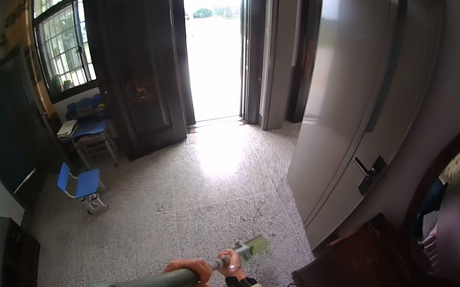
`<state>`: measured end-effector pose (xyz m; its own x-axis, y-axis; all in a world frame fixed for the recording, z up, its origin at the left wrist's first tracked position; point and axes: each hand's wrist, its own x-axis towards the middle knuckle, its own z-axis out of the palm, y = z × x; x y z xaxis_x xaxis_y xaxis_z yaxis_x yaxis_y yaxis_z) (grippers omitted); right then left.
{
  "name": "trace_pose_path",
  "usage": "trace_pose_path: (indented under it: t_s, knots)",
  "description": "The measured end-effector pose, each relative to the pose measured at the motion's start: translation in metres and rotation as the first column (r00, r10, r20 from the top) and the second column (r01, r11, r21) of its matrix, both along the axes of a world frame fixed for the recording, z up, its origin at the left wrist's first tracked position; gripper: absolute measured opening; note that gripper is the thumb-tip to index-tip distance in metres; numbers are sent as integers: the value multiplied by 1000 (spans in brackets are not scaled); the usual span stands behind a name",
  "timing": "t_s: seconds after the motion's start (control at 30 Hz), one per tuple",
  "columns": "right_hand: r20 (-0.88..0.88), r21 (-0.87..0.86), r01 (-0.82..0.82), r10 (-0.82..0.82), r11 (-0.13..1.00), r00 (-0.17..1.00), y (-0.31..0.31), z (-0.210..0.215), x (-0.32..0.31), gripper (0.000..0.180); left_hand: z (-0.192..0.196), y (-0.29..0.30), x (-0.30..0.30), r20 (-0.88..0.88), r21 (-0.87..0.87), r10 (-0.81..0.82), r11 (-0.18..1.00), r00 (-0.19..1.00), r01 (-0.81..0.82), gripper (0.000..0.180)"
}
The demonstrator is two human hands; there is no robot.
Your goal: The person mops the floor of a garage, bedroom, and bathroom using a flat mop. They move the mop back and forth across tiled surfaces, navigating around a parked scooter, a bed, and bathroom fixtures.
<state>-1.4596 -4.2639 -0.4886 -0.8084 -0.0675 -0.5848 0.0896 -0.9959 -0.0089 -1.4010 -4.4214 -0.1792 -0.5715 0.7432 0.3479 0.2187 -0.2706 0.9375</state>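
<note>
Daylight is flooding through the open doorway [214,42], overexposing it and glaring off the terrazzo floor [222,154]; fisheye edges are darkening.

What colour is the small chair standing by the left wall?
The small metal-framed chair has a bright blue seat and back; it shows in the head view, the only one.

The speckled grey terrazzo floor [202,194] carries everything here, with a bright patch of daylight lying on it just inside the open doorway. The flat green head of a mop [256,246] rests on it at the lower middle, close to a dark wooden cabinet [354,276] that stands on the floor at the right. Along the left wall a small blue chair [81,184] stands on it, and behind that a small desk [92,138] with blue things piled on top.
</note>
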Motion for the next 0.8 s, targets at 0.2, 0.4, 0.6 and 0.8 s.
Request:
trace_pose_path:
  t_s: [0.2, 0.4, 0.6, 0.8]
  knots:
    - [49, -154, -28, 36, 988, 998, 49, 13, -179, 17, -4, 47, -164, 17, 114, 33, 993, 999, -35, 24]
    - [25, -179, -13, 17, 984, 1000, 97, -9, -378, 16, -20, 86, -363, -54, 55, -14, 998, 998, 17, 25]
    - [36, -134, 37, -33, 990, 999, 170, -8, -589, 13, -1, 146, -594, -44, 17, -110, 994, 993, 111, 25]
    - [34, -271, 231, -231, 934, 972, 272, -4, -743, 16, 6, 246, -773, -26, -71, -297, 953, 955, 294, 24]
